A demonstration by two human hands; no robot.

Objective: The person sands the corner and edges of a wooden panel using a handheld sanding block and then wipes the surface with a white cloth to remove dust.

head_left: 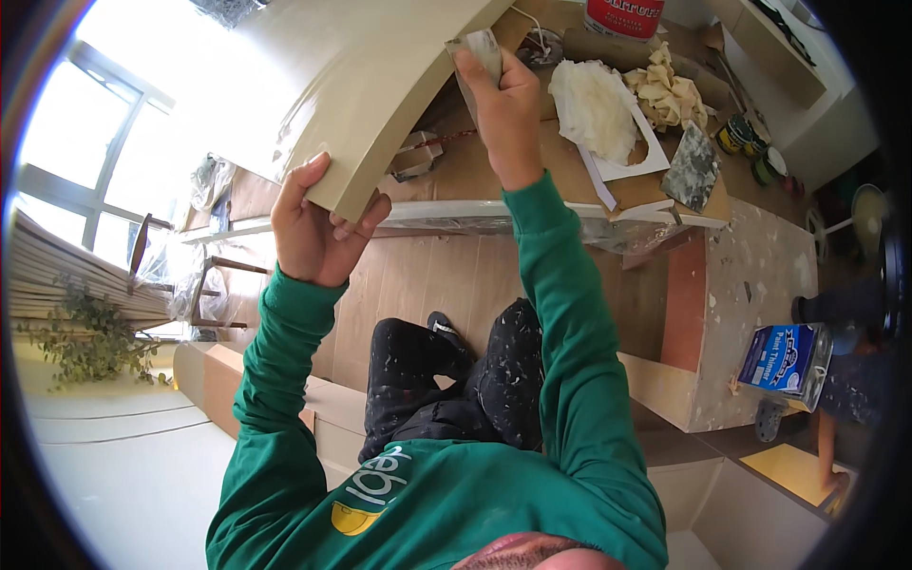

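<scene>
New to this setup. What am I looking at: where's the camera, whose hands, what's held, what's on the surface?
No robot here: one person works bare-handed. The single picture comes from a fisheye camera worn on the head, looking down, so straight edges bend near the rim; its left is the wearer's left. The green sleeves are the wearer's.

The left hand grips the near end of a beige panel. The right hand holds a flat greyish block at the panel's edge.

On the brown-covered work surface are a white wad, crumpled tan paper, a speckled grey sheet and a red tin.
</scene>
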